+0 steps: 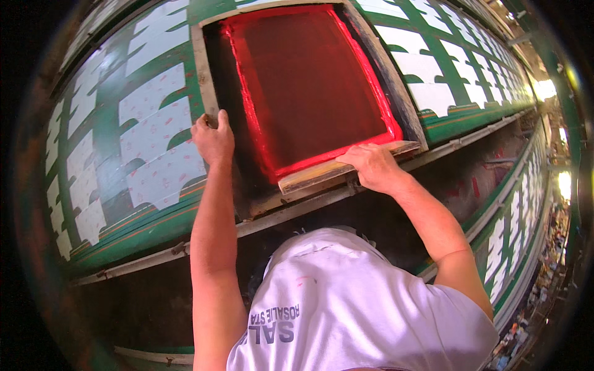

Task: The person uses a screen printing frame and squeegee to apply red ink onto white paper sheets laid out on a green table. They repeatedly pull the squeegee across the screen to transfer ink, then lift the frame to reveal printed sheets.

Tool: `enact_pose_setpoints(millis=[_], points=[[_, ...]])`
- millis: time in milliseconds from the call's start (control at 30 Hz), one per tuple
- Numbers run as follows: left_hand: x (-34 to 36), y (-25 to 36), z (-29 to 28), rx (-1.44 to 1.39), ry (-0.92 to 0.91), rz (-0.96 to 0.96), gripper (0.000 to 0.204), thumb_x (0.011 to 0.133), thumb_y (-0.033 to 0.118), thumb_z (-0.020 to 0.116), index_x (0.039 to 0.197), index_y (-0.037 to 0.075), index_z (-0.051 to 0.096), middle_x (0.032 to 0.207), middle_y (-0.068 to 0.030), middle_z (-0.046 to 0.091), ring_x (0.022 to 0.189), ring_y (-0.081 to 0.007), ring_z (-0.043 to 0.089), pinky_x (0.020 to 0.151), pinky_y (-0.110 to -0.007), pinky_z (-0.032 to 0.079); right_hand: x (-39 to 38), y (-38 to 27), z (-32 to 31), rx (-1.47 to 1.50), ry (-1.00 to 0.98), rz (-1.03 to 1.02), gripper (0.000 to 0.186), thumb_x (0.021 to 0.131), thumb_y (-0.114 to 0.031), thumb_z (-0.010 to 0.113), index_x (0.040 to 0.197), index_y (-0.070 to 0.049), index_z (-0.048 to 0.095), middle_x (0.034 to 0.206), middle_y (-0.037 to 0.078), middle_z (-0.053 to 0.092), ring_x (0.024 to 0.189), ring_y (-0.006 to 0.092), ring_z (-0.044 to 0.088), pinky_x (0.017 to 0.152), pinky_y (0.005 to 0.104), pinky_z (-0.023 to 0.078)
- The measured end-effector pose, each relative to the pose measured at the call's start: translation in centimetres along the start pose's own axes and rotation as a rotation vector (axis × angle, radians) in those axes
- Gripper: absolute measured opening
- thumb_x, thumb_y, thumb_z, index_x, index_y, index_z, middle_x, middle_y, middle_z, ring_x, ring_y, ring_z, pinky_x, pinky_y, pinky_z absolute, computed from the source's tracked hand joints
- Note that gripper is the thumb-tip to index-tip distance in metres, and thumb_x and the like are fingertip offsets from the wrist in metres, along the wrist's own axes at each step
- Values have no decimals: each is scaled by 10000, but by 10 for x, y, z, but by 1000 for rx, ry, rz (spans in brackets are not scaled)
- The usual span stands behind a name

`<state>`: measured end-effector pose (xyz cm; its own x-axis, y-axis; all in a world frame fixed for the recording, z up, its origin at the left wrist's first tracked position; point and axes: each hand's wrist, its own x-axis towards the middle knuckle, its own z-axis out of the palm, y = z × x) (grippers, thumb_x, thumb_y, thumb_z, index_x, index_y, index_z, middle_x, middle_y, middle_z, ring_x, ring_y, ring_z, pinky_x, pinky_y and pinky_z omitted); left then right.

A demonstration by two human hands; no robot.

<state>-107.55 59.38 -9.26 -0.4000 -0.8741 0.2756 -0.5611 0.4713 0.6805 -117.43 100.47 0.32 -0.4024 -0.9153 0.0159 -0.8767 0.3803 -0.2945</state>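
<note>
Gripping the near end, R hand [374, 167] has its fingers bent close together over the top of a wooden squeegee [318, 175], thumb hidden from where I'm standing; bar sits slantwise along the screen's near side, centre of view. L hand [214, 141], left of centre, is astride the wooden screen's [201, 68] L rail, thumb one side, fingers curled the other; how hard it pinches, can't tell. Screen itself fills upper centre, dark mesh [309, 80] w/ bright red ink [382, 105] banked down both sides & along the near end. Underneath, a green table [458, 127] runs across the upper half. White cut pieces [154, 145] L of the screen carry small red marks; those upper R look plain, tho too small to be sure further off. Metal rail [272, 224] along table's near edge, 2nd green table w/ more white pieces lower R. Step in hand, I'd guess: end of an ink pull, or repositioning for one. Next move prob. calls for both hands lifting evenly, squeegee kept put, then lining screen up square on fresh pieces w/o smearing.
</note>
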Motion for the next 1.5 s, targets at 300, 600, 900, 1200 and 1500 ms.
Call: enact_pose_setpoints(millis=[300,600,900,1200,1500], points=[[-2,7,-6,6,-46,-13,638,1013,451,822,1374,-64,713,1306,-245,692,1236,-425,668,1084,-511,542,21,11,29,-84,252,-87,506,841,20,702,1308,-142,813,1239,87,796,1145,336,763,995,483,605],[-3,4,-5,-8,-12,51,549,1069,363,801,1376,-78,692,1259,-232,688,1150,-385,685,1013,-478,552,185,104,35,-136,360,-162,480,857,-2,676,1297,-148,802,1198,86,783,1125,324,759,977,487,595],[-6,20,-7,-17,-45,-119,476,1071,272,795,1385,-69,684,1248,-197,676,1111,-325,672,986,-438,550,397,217,28,-300,423,-177,351,952,-83,640,1224,-240,796,1026,85,756,974,299,768,850,476,594],[-15,18,-4,-51,76,-194,448,1040,165,825,1409,7,624,1253,-129,686,1088,-255,657,970,-428,548,516,268,-21,-257,273,-32,482,945,-77,646,1352,-276,809,1181,149,842,1143,360,811,955,541,671],[-24,98,-39,-573,110,-52,364,980,-105,768,805,93,518,950,-75,650,938,-216,639,935,-392,545,513,265,-53,-204,-72,-34,498,813,-99,659,1278,-115,835,1212,228,829,1173,410,787,1007,554,634]])
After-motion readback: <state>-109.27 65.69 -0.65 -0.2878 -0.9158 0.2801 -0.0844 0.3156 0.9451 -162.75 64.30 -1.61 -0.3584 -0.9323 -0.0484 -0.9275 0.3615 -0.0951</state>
